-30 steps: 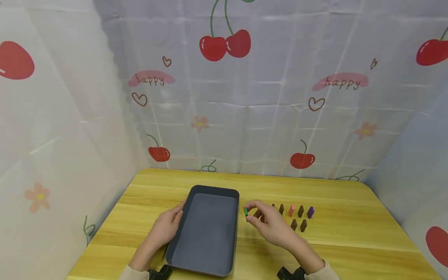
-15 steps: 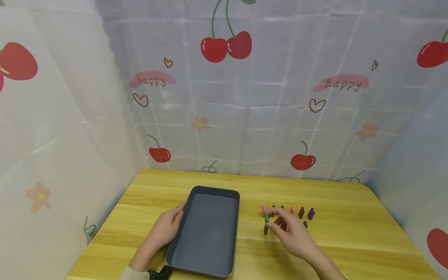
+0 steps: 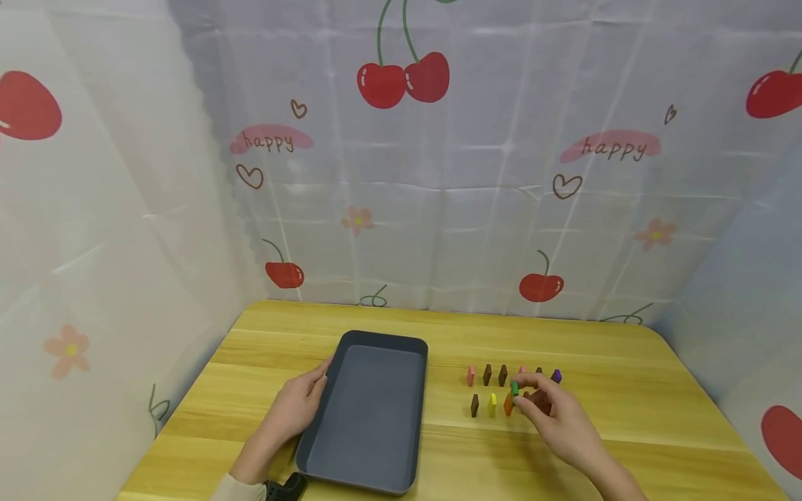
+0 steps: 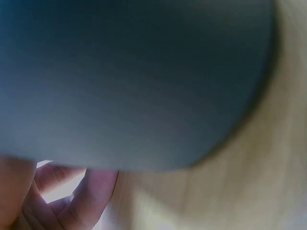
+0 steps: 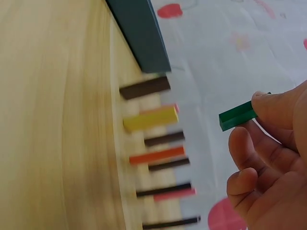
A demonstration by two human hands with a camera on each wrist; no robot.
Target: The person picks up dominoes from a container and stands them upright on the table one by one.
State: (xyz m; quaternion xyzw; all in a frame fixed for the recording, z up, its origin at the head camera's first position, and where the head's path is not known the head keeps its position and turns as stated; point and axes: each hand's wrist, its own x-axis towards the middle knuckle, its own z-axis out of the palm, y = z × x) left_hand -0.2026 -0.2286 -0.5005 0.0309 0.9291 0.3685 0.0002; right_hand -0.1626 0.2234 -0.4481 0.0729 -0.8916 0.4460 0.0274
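Observation:
My left hand grips the left long side of a dark grey baking tray, which lies flat on the wooden table. In the left wrist view, curled fingers show beside the tray's wall. My right hand pinches a green domino block between thumb and fingertips. It is held above the front row of small upright blocks, close to the orange block. A yellow block and a dark brown block stand to its left. Some blocks are hidden behind the right hand.
The back row runs from a pink block through dark brown ones to a purple block. Both rows stand right of the tray on the yellow wooden table. A cherry-print curtain encloses the back and sides.
My right hand has carried the green block rightward from beside the tray, along the front row to near the orange block. The left hand and tray have stayed in place.

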